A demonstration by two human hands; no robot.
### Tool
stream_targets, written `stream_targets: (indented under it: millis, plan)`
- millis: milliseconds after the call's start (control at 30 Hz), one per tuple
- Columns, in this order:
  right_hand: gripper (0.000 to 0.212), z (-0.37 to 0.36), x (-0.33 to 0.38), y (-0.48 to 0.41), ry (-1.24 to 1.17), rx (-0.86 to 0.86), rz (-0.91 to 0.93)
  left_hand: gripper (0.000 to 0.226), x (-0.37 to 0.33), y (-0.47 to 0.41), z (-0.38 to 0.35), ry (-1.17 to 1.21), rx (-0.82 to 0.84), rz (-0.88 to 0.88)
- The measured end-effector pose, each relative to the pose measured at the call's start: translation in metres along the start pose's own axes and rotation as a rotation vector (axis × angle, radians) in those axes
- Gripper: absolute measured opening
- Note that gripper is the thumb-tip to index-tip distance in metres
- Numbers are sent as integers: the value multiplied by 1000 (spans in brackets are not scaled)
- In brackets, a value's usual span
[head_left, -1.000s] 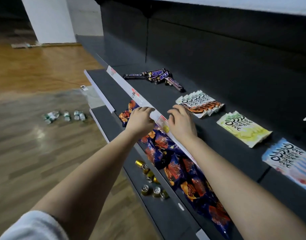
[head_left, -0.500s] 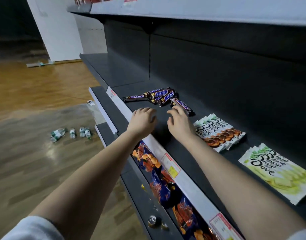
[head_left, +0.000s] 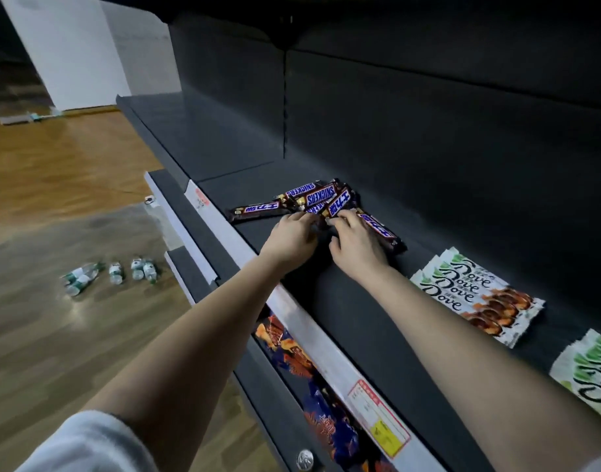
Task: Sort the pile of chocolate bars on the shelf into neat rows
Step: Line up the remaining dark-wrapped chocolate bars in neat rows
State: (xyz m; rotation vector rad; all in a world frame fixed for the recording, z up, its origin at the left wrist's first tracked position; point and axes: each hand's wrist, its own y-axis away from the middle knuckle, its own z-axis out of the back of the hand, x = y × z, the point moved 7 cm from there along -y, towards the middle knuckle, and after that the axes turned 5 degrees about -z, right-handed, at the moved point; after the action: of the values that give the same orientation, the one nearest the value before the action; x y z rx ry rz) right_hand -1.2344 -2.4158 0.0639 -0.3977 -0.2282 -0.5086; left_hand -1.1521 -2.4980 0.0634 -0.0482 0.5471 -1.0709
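Judging by the head view, the sorting is only at its start: the chocolate bars (head_left: pixel 312 199) lie crossed in a heap on the shelf (head_left: pixel 346 308), at twelve o'clock from both hands. The left hand (head_left: pixel 290 238) and right hand (head_left: pixel 355 248) touch its near edge with curled fingers; whether either pinches a bar cannot be told. Next, one bar likely needs pulling free and laying straight.

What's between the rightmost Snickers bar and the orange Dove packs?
In the head view, only bare dark shelf separates the Snickers bar from the Dove packs.
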Motion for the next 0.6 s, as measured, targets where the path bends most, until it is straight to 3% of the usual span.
stream_targets:
  millis: [300,467,600]
  plan:
    - [48,-40,-6,-56,88,-26,-294,48,44,-67,-19,89,107,-206]
    - [58,-51,-6,-69,76,-100,-421,42,79,-84,-17,-11,37,-336]
    - [57,-50,-5,-77,47,-160,-460,40,86,-89,-19,29,-38,-331]
